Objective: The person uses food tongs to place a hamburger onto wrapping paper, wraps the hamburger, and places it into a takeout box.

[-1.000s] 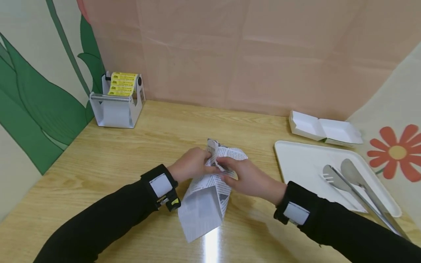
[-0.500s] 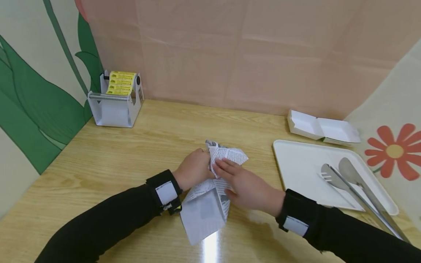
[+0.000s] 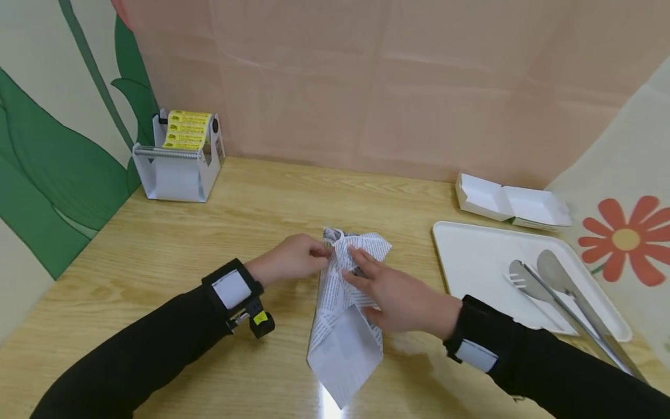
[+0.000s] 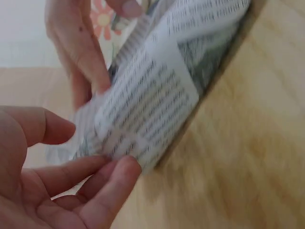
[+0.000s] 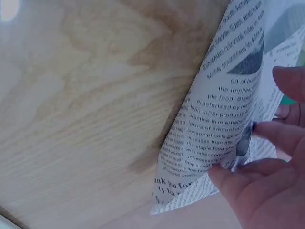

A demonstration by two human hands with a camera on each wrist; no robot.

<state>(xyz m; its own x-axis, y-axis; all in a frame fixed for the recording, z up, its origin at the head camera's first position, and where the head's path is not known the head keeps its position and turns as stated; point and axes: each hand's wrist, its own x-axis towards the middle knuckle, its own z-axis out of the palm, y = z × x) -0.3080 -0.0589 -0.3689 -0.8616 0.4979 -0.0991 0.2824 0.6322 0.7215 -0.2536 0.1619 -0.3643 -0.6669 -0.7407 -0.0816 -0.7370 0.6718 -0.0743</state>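
Newsprint-patterned wrapping paper lies on the table as a long folded bundle, one plain pointed flap towards me. What is inside stays hidden. At its far left end, my left hand touches the paper; in the left wrist view its fingertips lie against the bundle's end, with the thumb raised apart. My right hand rests on the upper right of the paper with extended, spread fingers. In the right wrist view those fingers press the printed fold.
A white tray at the right carries metal tongs with a fork-shaped end. Behind it sits an open white carton. A label dispenser with a yellow roll stands at the back left, before the pink backdrop.
The left hand has loosened its grip and drawn slightly left. The right hand has gone from pinching the paper to pressing with spread fingers. The bundle's near end has swung right.
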